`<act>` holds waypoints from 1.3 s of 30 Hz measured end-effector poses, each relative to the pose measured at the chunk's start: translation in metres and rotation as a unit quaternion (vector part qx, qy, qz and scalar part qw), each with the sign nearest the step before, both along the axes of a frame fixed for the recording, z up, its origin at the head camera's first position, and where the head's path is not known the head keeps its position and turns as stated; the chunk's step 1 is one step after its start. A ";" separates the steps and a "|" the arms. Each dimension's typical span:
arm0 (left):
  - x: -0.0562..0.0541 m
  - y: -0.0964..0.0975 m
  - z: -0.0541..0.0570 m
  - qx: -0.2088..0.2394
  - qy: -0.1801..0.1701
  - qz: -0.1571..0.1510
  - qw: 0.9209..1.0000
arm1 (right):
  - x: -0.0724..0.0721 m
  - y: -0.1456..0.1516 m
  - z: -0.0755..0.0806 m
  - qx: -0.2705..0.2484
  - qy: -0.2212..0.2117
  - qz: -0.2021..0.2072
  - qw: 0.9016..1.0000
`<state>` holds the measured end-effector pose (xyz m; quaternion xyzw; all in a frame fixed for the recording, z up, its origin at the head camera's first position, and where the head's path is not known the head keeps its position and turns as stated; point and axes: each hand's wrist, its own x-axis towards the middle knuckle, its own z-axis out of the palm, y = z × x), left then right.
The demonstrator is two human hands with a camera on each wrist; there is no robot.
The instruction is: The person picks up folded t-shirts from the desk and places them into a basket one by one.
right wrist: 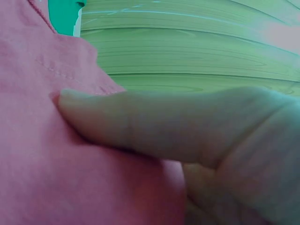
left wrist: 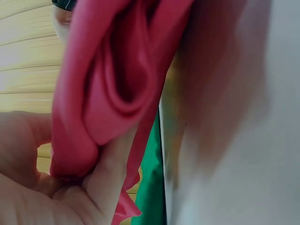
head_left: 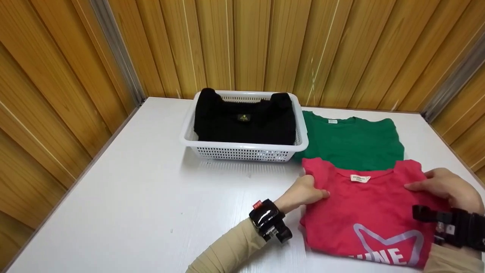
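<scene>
A folded red T-shirt (head_left: 363,204) with a white neck label and a pale star print is held between both hands at the right of the table. My left hand (head_left: 303,193) pinches its left side, thumb on top; in the left wrist view, fingers (left wrist: 110,173) reach under the rolled layers of cloth. On the opposite side my right hand (head_left: 454,187) grips the edge, and the right wrist view shows the thumb (right wrist: 103,115) pressing on the fabric. Beyond the red shirt lies a folded green T-shirt (head_left: 356,140), its near edge overlapped by the red one in the head view.
A white perforated basket (head_left: 242,151) stands at the back middle of the table (head_left: 151,197), with a folded black garment (head_left: 242,131) inside. Its right end overlaps the green shirt's left edge. Wood-patterned walls (head_left: 250,45) border the table at the back and sides.
</scene>
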<state>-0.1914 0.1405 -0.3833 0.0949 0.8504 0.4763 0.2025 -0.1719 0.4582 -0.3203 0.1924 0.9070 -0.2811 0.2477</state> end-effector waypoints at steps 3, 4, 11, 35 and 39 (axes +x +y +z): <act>-0.001 -0.001 0.003 -0.003 0.007 0.002 1.000 | 0.002 0.000 0.002 0.019 0.032 0.023 0.999; -0.001 -0.002 0.005 -0.004 0.009 0.003 1.000 | 0.003 -0.001 0.002 0.024 0.042 0.030 0.998; -0.005 -0.009 0.016 -0.008 0.043 -0.001 0.999 | 0.008 -0.004 0.006 0.026 0.098 0.031 0.994; -0.031 -0.049 0.049 0.071 0.125 0.018 0.989 | 0.012 -0.034 0.018 -0.083 0.312 -0.066 0.944; -0.036 -0.056 0.051 0.125 0.159 0.043 0.978 | 0.013 -0.042 0.021 -0.157 0.358 -0.090 0.916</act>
